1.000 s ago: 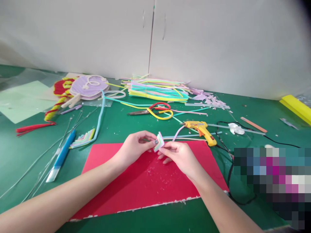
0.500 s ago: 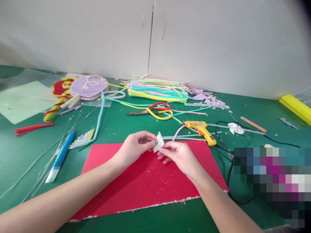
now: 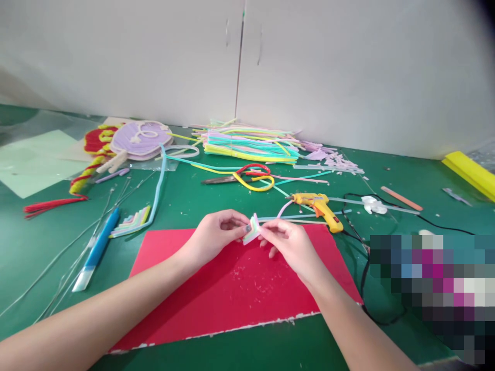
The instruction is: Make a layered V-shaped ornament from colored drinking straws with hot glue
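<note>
A small layered piece made of pastel pipe cleaners [image 3: 252,230], bent in a V, is held up over a red board [image 3: 216,288]. My left hand [image 3: 218,232] pinches its left side between thumb and fingers. On its right edge, the thumb and index finger of my right hand [image 3: 284,239] close, the other fingers curled below. A similar striped piece of pipe cleaners [image 3: 133,220] lies left of the board, with a long blue pipe cleaner [image 3: 158,190] running from it. Just beyond my right hand rests a yellow glue gun [image 3: 319,206].
Red-and-yellow scissors [image 3: 251,176] lie behind my hands, before a bundle of pipe cleaners [image 3: 251,144]. At left are a blue-handled tool [image 3: 101,242], thin wires and a lilac round fan-like craft [image 3: 141,139]. A black cord [image 3: 365,283] curves at right, near a blurred-out area.
My right hand has shifted slightly right along the striped piece, its fingertips now at the right edge. The piece has turned a little; my left hand keeps its pinch.
</note>
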A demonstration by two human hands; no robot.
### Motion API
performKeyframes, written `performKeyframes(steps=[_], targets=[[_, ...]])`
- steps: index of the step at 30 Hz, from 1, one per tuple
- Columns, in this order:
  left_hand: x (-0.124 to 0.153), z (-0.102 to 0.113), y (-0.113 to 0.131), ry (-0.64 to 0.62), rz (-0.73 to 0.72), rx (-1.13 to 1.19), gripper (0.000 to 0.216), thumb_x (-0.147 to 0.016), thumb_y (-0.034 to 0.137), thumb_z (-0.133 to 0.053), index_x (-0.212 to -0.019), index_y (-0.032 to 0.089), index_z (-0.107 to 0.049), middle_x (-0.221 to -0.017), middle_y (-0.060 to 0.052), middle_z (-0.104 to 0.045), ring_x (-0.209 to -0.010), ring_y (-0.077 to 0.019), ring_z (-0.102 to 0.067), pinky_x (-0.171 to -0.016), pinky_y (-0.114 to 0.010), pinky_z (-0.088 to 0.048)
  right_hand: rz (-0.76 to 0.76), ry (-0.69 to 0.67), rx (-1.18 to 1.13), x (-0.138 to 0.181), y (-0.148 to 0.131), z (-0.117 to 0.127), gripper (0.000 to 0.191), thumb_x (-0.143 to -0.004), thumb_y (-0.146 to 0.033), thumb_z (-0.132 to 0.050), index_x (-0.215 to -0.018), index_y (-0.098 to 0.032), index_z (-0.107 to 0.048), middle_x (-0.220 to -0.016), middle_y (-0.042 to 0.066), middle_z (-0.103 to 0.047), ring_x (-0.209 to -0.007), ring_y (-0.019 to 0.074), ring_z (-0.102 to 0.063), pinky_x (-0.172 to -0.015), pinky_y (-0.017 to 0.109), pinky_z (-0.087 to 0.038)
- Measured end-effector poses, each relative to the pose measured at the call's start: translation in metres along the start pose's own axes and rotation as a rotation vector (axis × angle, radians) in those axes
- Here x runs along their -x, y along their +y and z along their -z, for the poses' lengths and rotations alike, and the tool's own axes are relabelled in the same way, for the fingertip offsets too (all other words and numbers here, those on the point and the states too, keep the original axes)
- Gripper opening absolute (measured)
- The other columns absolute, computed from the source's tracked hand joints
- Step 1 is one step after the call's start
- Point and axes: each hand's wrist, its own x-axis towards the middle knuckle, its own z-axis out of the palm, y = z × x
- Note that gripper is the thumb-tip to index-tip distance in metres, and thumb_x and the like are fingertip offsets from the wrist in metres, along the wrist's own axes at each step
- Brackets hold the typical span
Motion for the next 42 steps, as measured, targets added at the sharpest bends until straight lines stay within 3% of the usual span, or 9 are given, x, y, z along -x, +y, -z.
performKeyframes(steps=[7,13,18,23,25,29,34,38,42], targets=[[0.001,0.002,-0.001,-0.06,-0.03,-0.098,0.017,-0.072,0.029,-0.064,-0.083,0.016,-0.067,-0.074,-0.002,-0.068,-0.064,-0.0126,-0.061,-0.063,-0.022,-0.05,0.186,0.286,0.094,-0.004,-0.004,0.011,0.03,-0.075,-0.047,-0.063,-0.074,-0.017,-0.059,-0.058,-0.002,-0.057,-0.04,0.0058,-0.043,-0.036,0.019,-0.032],[0.005,0.01,0.006,-0.169,-0.029,-0.265,0.017,-0.074,0.024,-0.06,-0.085,0.018,-0.071,-0.077,-0.002,-0.071,-0.069,-0.0149,-0.064,-0.064,-0.022,-0.049,0.3,0.386,0.238,-0.008,0.002,0.011,0.033,-0.079,-0.05,-0.056,-0.077,-0.018,-0.061,-0.066,0.002,-0.061,-0.054,0.0114,-0.052,-0.049,0.022,-0.039],[0.002,0.014,-0.001,-0.056,-0.265,-0.465,0.021,-0.081,0.031,-0.055,-0.082,0.021,-0.073,-0.085,-0.004,-0.069,-0.076,-0.0171,-0.063,-0.072,-0.025,-0.046,0.378,0.414,0.434,-0.011,0.006,0.014,0.038,-0.088,-0.05,-0.042,-0.076,-0.02,-0.062,-0.073,0.003,-0.063,-0.065,0.0151,-0.056,-0.062,0.026,-0.044],[-0.001,0.015,-0.011,-0.004,-0.331,-0.462,0.026,-0.086,0.031,-0.048,-0.085,0.02,-0.072,-0.086,-0.006,-0.067,-0.079,-0.0171,-0.063,-0.071,-0.025,-0.045,0.519,0.508,0.851,-0.006,0.005,0.053,0.036,-0.086,-0.05,-0.045,-0.08,-0.02,-0.064,-0.079,0.006,-0.062,-0.059,0.0154,-0.051,-0.064,0.03,-0.044],[-0.001,0.014,-0.01,-0.011,-0.337,-0.455,0.026,-0.086,0.03,-0.049,-0.084,0.02,-0.072,-0.086,-0.005,-0.066,-0.078,-0.0168,-0.062,-0.072,-0.026,-0.045,0.502,0.599,0.952,-0.002,0.005,0.073,0.036,-0.086,-0.048,-0.044,-0.084,-0.019,-0.064,-0.083,0.007,-0.063,-0.058,0.0147,-0.051,-0.064,0.03,-0.043],[-0.001,0.015,-0.007,0.027,-0.351,-0.43,0.024,-0.085,0.03,-0.051,-0.08,0.02,-0.072,-0.084,-0.005,-0.067,-0.078,-0.0166,-0.062,-0.071,-0.025,-0.045,0.291,0.742,1.157,-0.001,0.01,0.103,0.035,-0.081,-0.051,-0.052,-0.09,-0.02,-0.064,-0.088,0.007,-0.06,-0.064,0.0174,-0.055,-0.057,0.029,-0.041],[-0.004,0.019,-0.011,0.115,-0.308,-0.373,0.02,-0.079,0.033,-0.058,-0.075,0.019,-0.071,-0.08,-0.004,-0.068,-0.073,-0.0166,-0.061,-0.067,-0.025,-0.044,0.151,0.739,1.273,-0.014,0.016,0.112,0.037,-0.081,-0.051,-0.052,-0.089,-0.017,-0.065,-0.092,0.009,-0.059,-0.071,0.0193,-0.058,-0.058,0.029,-0.04],[-0.007,0.019,-0.011,0.143,-0.197,-0.203,0.033,-0.08,0.045,-0.055,-0.075,0.015,-0.069,-0.067,-0.003,-0.063,-0.056,-0.0126,-0.053,-0.056,-0.024,-0.042,0.078,0.694,1.339,-0.023,0.019,0.114,0.037,-0.087,-0.048,-0.043,-0.089,-0.017,-0.064,-0.089,0.009,-0.061,-0.071,0.0199,-0.058,-0.056,0.03,-0.036],[-0.007,0.022,-0.004,0.176,-0.149,-0.019,0.048,-0.083,0.055,-0.045,-0.068,0.014,-0.064,-0.057,-0.002,-0.058,-0.051,-0.0118,-0.05,-0.053,-0.023,-0.042,0.152,0.675,1.333,-0.023,0.022,0.117,0.036,-0.089,-0.045,-0.039,-0.083,-0.018,-0.062,-0.087,0.009,-0.061,-0.073,0.0202,-0.058,-0.056,0.029,-0.036]])
